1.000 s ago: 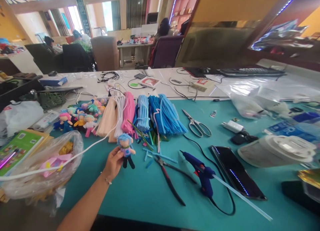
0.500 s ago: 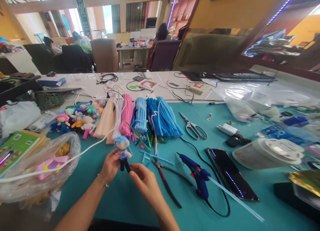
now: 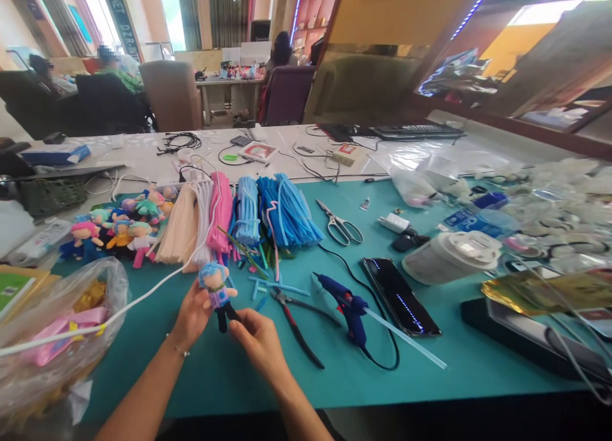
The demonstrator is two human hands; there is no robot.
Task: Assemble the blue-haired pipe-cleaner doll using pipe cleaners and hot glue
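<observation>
A small blue-haired doll [image 3: 220, 297] with a purple and blue top and black legs is held upright above the green mat [image 3: 210, 380]. My left hand [image 3: 192, 312] grips it from the left, behind its body. With thumb and fingers, my right hand [image 3: 258, 339] pinches one of its black legs. Behind the doll stand bundles of pipe cleaners in peach [image 3: 178, 229], pink [image 3: 220, 215], light blue [image 3: 248, 211] and darker blue [image 3: 299, 215]. Short cut blue pieces [image 3: 280, 287] lie near the pliers [image 3: 299, 329], right of the doll.
A blue glue gun [image 3: 347, 307], a phone [image 3: 399, 294], scissors [image 3: 339, 223] and a lidded white cup [image 3: 452, 257] lie to the right. Several finished dolls [image 3: 119, 227] are piled left. A plastic bag [image 3: 112, 301] sits front left, with a white cable [image 3: 157, 278] crossing it. People sit at the back.
The view has swung to the right, so everything sits further left in the picture. Both hands still hold the doll, which looks slightly turned, its legs more apart.
</observation>
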